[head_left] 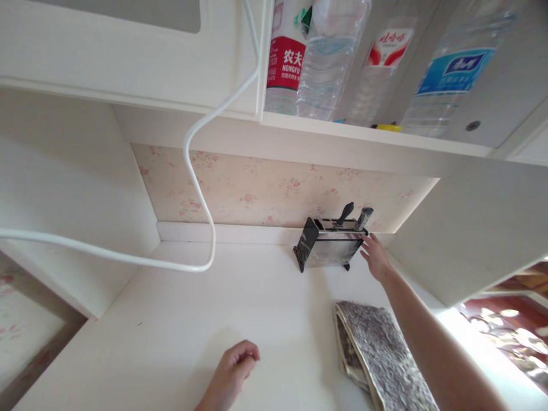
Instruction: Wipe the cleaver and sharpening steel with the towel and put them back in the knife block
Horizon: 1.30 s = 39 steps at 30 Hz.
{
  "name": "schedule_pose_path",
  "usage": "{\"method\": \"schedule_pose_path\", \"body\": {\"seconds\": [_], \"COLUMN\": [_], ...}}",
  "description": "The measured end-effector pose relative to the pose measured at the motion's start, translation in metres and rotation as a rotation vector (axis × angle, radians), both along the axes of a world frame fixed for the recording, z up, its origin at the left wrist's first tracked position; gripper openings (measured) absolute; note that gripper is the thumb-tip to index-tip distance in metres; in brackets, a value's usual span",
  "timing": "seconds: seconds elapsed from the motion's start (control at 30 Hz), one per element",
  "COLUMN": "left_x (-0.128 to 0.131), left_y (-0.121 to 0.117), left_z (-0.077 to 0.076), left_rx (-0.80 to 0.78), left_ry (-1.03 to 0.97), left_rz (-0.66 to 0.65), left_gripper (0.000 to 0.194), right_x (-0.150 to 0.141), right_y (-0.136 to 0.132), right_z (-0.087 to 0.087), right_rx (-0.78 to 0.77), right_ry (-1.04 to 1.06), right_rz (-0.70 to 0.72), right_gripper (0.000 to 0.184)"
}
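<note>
A knife block (336, 251) with black ends and a shiny front stands on the white counter near the back wall. Two dark handles stick up from it: a slim black one (346, 213) and a wider one (363, 218). My right hand (375, 257) reaches to the block's right end, fingers stretched out, its fingertips at or very near the edge. Above the counter's front part, my left hand (237, 368) has its fingers curled in, away from the block; nothing shows in it. A folded grey fuzzy cloth (381, 342) lies below my right forearm.
A white cable (199, 188) loops down at the left in front of the cabinet. Overhead, a shelf (325, 134) holds several clear plastic bottles (329, 57). White side panels (479, 217) flank the counter (180, 319).
</note>
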State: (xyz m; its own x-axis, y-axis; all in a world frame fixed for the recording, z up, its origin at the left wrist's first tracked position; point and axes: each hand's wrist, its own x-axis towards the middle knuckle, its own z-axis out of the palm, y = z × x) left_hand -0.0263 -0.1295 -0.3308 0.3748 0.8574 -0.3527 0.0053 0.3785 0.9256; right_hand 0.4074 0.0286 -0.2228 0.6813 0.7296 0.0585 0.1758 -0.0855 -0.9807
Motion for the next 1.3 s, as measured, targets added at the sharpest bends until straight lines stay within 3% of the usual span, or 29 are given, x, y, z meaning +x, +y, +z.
{"method": "schedule_pose_path", "body": {"seconds": [0.23, 0.43, 0.53, 0.6, 0.7, 0.8, 0.93, 1.1, 1.3], "left_x": [-0.002, -0.001, -0.001, -0.002, -0.003, -0.004, -0.003, -0.006, -0.009], "left_y": [-0.001, 0.0, 0.001, 0.001, 0.001, 0.001, 0.0, 0.0, 0.0], "left_z": [-0.004, -0.004, -0.004, -0.004, -0.003, 0.002, 0.006, 0.003, 0.001], "left_rx": [0.039, 0.023, 0.03, 0.032, 0.019, -0.006, -0.01, -0.012, -0.022], "left_ry": [0.002, -0.004, 0.001, 0.005, -0.004, -0.023, -0.043, -0.065, -0.059], "left_rz": [-0.035, -0.068, -0.09, -0.1, -0.096, -0.095, -0.095, -0.112, -0.121], "left_gripper": [0.011, 0.015, 0.014, 0.012, 0.012, 0.013, 0.012, 0.011, 0.01], "right_x": [-0.011, -0.017, -0.015, -0.013, -0.016, -0.032, -0.06, -0.082, -0.081], "right_y": [0.012, -0.002, -0.011, -0.016, -0.018, -0.013, -0.001, 0.011, 0.021], "right_z": [-0.003, -0.001, 0.003, 0.009, 0.023, 0.038, 0.053, 0.065, 0.072], "right_rx": [0.064, 0.083, 0.068, 0.069, 0.099, 0.074, -0.026, -0.051, -0.1], "right_ry": [-0.088, -0.158, -0.226, -0.291, -0.392, -0.456, -0.451, -0.355, -0.32], "right_rz": [-0.038, -0.025, -0.065, -0.124, -0.172, -0.034, 0.176, 0.08, 0.01], "right_gripper": [0.062, 0.048, 0.052, 0.055, 0.043, 0.038, 0.049, 0.051, 0.055]}}
